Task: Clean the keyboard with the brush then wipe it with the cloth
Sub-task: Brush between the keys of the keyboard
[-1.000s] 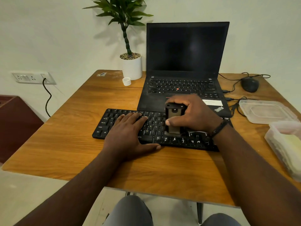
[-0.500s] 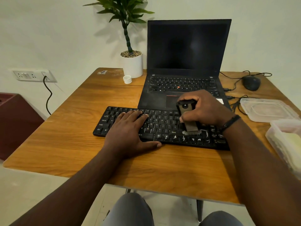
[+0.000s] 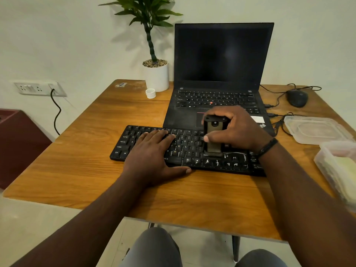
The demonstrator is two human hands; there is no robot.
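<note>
A black keyboard (image 3: 127, 143) lies across the wooden table (image 3: 77, 170) in front of the laptop. My left hand (image 3: 152, 157) rests flat on its left half, fingers straight, thumb along the front edge. My right hand (image 3: 237, 132) grips a small dark brush (image 3: 213, 139) upright, its bristle end down on the keys right of centre. White specks show on the keys near the brush. A yellowish cloth (image 3: 346, 168) sits inside a clear container at the right edge.
An open black laptop (image 3: 221, 60) stands behind the keyboard. A potted plant (image 3: 156, 74) and a small white cap (image 3: 150, 93) are at the back left. A mouse (image 3: 297, 98), cables and a clear lid (image 3: 316, 130) lie at the right.
My right hand has swept the brush right across the keys and then back left toward the keyboard's middle. My left hand has stayed flat on the left half.
</note>
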